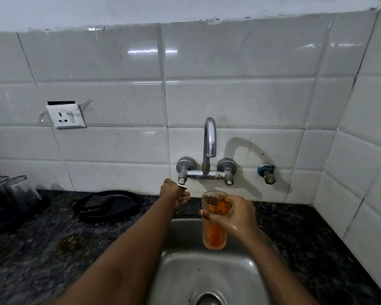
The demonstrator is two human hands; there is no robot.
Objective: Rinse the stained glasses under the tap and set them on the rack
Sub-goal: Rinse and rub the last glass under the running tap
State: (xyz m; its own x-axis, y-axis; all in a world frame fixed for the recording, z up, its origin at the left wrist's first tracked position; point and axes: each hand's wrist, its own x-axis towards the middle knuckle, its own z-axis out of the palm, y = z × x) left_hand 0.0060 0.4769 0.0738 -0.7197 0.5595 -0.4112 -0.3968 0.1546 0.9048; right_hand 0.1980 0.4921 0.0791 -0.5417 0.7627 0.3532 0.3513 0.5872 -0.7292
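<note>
A dark speckled stone bench [42, 249] meets a white tiled wall [119, 95], with a steel sink [185, 271] set in near. The left hand [174, 194] grips the tap handle [182, 184]. The right hand [235, 213] curls round an orange-stained glass [213, 230], upright over the sink below the spout [210, 137]; upturned glasses [11, 192] stand far left.

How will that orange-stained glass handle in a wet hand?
Probably slippery: the right hand gripping the glass glistens with water. Likely light, since it looks stained rather than full, though that is hard to tell. Being tall and narrow, it may tip easily if set down in the sink.
</note>
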